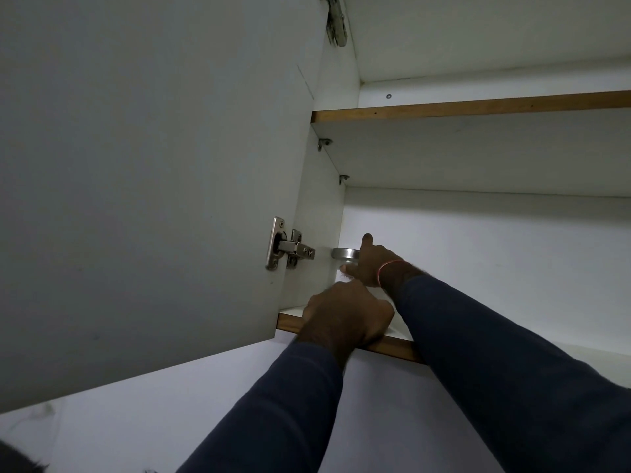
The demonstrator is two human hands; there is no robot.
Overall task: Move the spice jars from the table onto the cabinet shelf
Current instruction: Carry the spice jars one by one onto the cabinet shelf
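Observation:
A glass spice jar [343,254] with a silver lid stands at the back left corner of the lower cabinet shelf [392,348]. My right hand [372,264] grips it from the right, the thumb against its clear body and a finger raised past the lid. My left hand [348,315] sits at the front of the same shelf, back toward me, fingers curled inward. What its fingers hold, if anything, is hidden behind the hand. Most of the jar's body is covered by both hands.
The cabinet door [153,186] hangs open on the left, its metal hinge [290,249] close to the jar. An upper shelf [478,105] with a wood edge spans above. White back wall lies to the right of my hands.

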